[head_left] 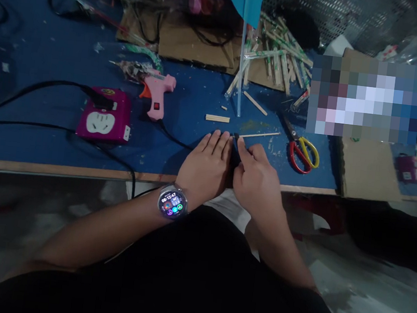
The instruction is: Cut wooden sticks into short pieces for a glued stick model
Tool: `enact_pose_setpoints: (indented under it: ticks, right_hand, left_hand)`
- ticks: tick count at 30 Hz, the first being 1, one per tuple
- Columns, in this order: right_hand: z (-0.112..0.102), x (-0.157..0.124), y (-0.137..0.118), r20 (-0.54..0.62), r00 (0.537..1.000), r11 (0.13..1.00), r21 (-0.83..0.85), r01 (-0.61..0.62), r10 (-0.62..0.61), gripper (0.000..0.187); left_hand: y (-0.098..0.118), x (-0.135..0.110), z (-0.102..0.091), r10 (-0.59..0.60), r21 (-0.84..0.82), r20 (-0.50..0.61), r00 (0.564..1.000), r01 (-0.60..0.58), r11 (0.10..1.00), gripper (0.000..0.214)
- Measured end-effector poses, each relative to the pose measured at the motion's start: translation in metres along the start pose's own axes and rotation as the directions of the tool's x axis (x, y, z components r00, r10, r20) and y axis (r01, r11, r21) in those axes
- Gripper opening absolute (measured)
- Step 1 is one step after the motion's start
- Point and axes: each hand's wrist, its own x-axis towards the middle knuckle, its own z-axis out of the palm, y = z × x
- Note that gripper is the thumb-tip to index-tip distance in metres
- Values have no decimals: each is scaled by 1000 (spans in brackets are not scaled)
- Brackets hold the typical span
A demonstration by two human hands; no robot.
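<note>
Holding one dark tool [236, 138], right hand [257, 177], one thin stick [261, 134] beside

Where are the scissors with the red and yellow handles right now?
In the head view, the scissors lie on the blue tabletop, to the right of the person's right hand and left of the brown cardboard.

The table [35, 56] is blue and the thin stick [261, 135] light tan. The glue gun [158, 92] is pink, the plug box [104, 114] is purple, and the scissors [296, 139] have 1 red handle [291, 155] and 1 yellow handle [314, 148].
</note>
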Motion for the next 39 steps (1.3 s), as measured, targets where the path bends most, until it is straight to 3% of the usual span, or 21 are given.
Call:
enact_pose_setpoints:
  ticks: [12, 19, 24, 27, 34, 36, 39]
  right_hand:
    - [-1, 21, 0, 20, 1000, 1000, -1, 5, -5, 67]
    - [-10, 10, 50, -173, 979, 980, 146, 134, -108, 60]
    - [-15, 7, 86, -195, 976, 984, 126, 123, -97, 58]
    - [-18, 8, 97, -192, 975, 980, 138, 142, -114, 56]
    - [-36, 22, 110, -354, 926, 971, 142, 193, -132, 49]
    - [-42, 25, 111, -347, 923, 959, 160, 234, -167, 44]
    - [-45, 26, 107, -203, 929, 913, 208, 350, -310, 39]
  left_hand:
    - [2, 5, -7, -30, 17, 51, 998, 29, 999, 73]
    - [-8, 14, -40, 0, 96, 105, 994, -10, 995, 52]
    - [-17, 32, -59, -46, 192, 160, 986, 14, 981, 35]
    - [-20, 45, -59, -53, 226, 166, 985, 15, 974, 22]
    - [-17, 55, -48, -78, 297, 150, 986, 31, 954, 26]
    - [-18, 54, -49, -100, 319, 136, 986, 53, 946, 24]
    - [-24, 53, -61, -136, 355, 90, 987, 96, 930, 26]
